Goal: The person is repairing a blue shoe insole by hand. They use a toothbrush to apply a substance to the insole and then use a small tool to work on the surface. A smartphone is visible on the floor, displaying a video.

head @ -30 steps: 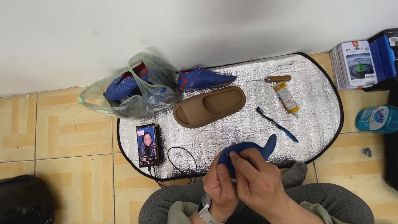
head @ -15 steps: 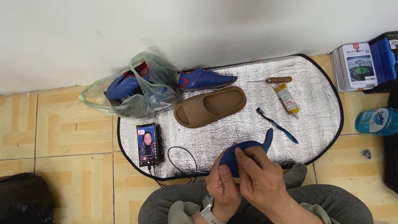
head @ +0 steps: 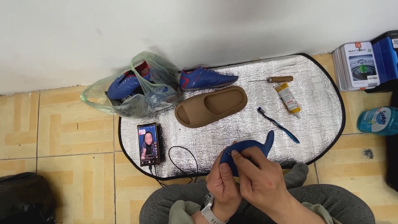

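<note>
We see both hands together over the lap, clamped on a blue shoe piece (head: 248, 150) at the near edge of the silver mat (head: 319, 103). The left hand (head: 222, 180) grips the piece from below and the side, thumb up against it. The right hand (head: 259, 180) lies over the left, fingers pinched at the top of the piece; what sits between those fingertips is too small to tell. The piece's narrow end curves up and sticks out to the right, over the mat edge.

Everything else we place off the mat. A tan slide sandal (head: 211, 106) lies in the middle of the mat, toe end pointing right. A blue shoe (head: 207, 78) lies at the far edge of the mat, just beyond the sandal. A clear plastic bag (head: 137, 97) with another blue shoe inside sits on the mat's far left corner, partly off it onto the tiles. A phone (head: 148, 143) lies on the left part of the mat, screen lit, with a black cable (head: 182, 159) looping from it along the near edge. A blue toothbrush (head: 278, 125) lies right of the sandal, aslant. A glue tube (head: 288, 98) lies beyond the brush, and a tool with a wooden handle (head: 278, 79) just beyond the tube. Off the mat to the right, a stack of boxes (head: 357, 66) and a blue bottle (head: 378, 120).
</note>
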